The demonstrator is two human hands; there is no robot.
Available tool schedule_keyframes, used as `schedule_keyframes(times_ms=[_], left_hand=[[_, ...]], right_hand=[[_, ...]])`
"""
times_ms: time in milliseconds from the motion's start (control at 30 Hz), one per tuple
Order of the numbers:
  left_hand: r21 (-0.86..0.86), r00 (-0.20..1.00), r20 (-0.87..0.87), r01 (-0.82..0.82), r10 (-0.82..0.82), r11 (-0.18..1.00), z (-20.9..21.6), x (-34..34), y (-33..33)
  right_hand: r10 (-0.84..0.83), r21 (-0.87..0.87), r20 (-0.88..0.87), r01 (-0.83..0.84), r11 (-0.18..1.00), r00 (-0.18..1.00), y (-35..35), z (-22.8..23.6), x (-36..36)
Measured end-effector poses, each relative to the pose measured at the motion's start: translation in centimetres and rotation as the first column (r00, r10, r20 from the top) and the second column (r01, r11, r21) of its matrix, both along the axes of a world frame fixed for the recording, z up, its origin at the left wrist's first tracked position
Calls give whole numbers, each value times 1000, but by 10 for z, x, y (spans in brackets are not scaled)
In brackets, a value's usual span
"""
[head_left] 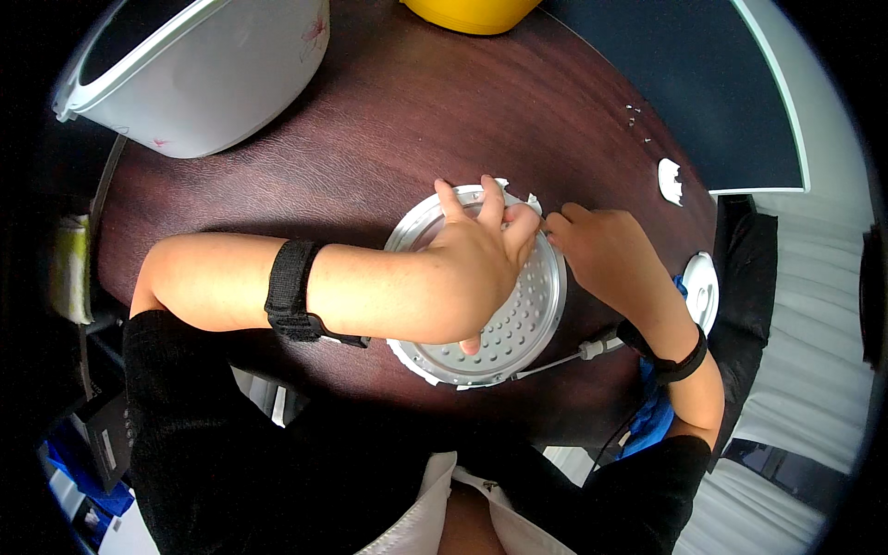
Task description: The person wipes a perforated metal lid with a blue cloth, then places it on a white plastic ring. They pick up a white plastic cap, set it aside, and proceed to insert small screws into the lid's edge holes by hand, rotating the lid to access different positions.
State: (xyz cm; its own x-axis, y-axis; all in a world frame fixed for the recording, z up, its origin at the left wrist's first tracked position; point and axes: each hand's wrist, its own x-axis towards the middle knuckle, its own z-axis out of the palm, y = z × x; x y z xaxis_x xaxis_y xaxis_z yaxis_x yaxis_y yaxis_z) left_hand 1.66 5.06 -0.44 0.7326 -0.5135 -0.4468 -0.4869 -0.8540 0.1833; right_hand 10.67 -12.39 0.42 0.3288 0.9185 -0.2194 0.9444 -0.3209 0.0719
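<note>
A round silver metal plate (518, 324) with rows of small bumps or holes lies on the table before me. Ragged white bits (533, 201) stick out along its rim. My left hand (476, 236) reaches across it from the left, fingers spread over the far part and one bent near the far right rim. At that same rim, my right hand (592, 239) has its fingers curled together; whatever they pinch is hidden. A thin cable with a pale connector (592, 349) runs from the plate's lower right edge, passing under my right wrist.
A large white pot-like container (213, 83) stands far left on the dark brown table (398, 102). The base of a yellow container (472, 14) shows at the far edge. On the right lie a torn white piece (670, 181), small white crumbs and a white oval part (703, 291).
</note>
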Motion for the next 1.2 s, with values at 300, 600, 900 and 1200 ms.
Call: schedule_keyframes(times_ms=[300, 600, 900, 1200], left_hand=[[-8, 1000, 6, -10, 10, 1000, 1, 0, -1], [-2, 1000, 12, -22, 22, 1000, 1, 1, -2], [-7, 1000, -4, -5, 5, 1000, 1, 1, -2], [-3, 996, 81, -33, 33, 999, -6, -1, -6]], right_hand=[[34, 39, 7, -35, 999, 999, -5, -13, -1], [-146, 14, -121, 148, 989, 982, -3, 5, 4], [9, 73, -41, -6, 997, 999, -7, -10, 1], [108, 212, -133, -79, 974, 985, -18, -25, 20]])
